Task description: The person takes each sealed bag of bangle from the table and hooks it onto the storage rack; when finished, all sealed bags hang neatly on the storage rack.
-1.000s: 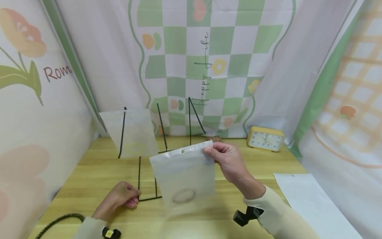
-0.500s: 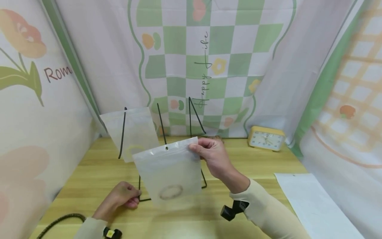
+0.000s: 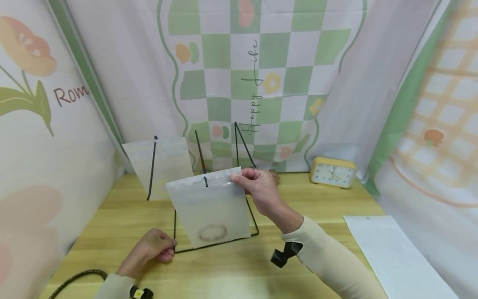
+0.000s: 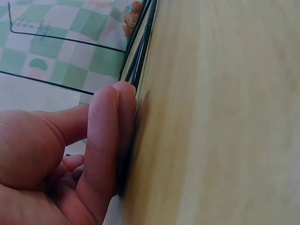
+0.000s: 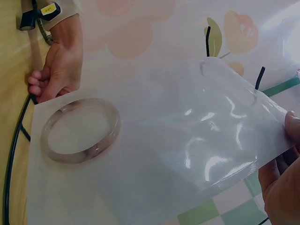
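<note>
1. Your right hand (image 3: 263, 191) pinches the front bag (image 3: 207, 209) by the top right corner, thumb in front, apparently to leave the punched hole near the middle unobstructed.
2. That bag is at the black wire rack (image 3: 253, 216), with the tip of the middle prong (image 3: 200, 153) poking through its hole; your grip still bears on the corner, so its top edge slants up towards your right hand.
3. The bangle (image 5: 77, 157) lies low inside the bag, and its weight probably helps draw the film flat.
4. Your left hand (image 3: 157, 246) pinches the rack's near left base corner against the bench (image 3: 284, 274), likely to steady so light a frame.
5. The rear bag (image 3: 173, 160) is at the left prong (image 3: 151, 170), which seems to carry it.
6. The white sheet (image 3: 397, 253) and yellow clock (image 3: 333, 172) sit off right, well apart from your hands.
</note>
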`<state>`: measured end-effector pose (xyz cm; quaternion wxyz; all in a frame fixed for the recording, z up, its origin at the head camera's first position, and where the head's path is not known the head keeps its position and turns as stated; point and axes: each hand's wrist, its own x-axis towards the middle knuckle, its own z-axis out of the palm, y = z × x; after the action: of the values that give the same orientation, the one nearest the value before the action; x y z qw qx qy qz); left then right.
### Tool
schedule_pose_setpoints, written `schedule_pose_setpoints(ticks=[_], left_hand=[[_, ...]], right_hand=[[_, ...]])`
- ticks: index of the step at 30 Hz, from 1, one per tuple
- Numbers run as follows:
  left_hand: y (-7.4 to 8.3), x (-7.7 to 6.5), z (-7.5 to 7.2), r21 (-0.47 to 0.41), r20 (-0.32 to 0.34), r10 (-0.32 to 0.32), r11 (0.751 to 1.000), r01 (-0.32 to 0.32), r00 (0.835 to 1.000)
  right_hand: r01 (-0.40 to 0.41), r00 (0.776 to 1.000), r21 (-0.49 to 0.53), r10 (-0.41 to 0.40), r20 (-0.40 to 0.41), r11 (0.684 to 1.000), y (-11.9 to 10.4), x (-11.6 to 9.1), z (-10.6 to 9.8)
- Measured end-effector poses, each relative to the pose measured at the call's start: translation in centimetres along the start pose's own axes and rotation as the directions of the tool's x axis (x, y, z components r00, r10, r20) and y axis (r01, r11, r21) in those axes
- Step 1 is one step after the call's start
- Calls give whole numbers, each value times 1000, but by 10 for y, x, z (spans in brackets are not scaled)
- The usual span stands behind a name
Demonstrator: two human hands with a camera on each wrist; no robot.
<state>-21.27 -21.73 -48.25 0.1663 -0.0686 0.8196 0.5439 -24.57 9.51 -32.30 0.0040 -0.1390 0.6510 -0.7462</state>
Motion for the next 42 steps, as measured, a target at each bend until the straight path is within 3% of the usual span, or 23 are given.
schedule_pose_setpoints(ticks=[12, 16, 20, 34, 42], left_hand=[[1, -1, 0, 1, -7, 6, 1000, -6, 1000], [2, 1, 2, 10, -21, -3, 1000, 3, 1000], [4, 1, 2, 16, -33, -7, 1000, 8, 999], [2, -1, 4, 39, -50, -18, 999, 20, 999], [2, -1, 3, 44, -55, -20, 999, 22, 998]], right_hand=[[-41, 999, 24, 41, -5, 999, 10, 23, 0], [-15, 1000, -14, 15, 21, 1000, 5, 29, 1], [-7, 999, 10, 6, 54, 1000, 2, 35, 3], [-72, 997, -42, 74, 32, 996, 8, 66, 7], [-91, 996, -6, 91, 11, 996, 12, 84, 10]])
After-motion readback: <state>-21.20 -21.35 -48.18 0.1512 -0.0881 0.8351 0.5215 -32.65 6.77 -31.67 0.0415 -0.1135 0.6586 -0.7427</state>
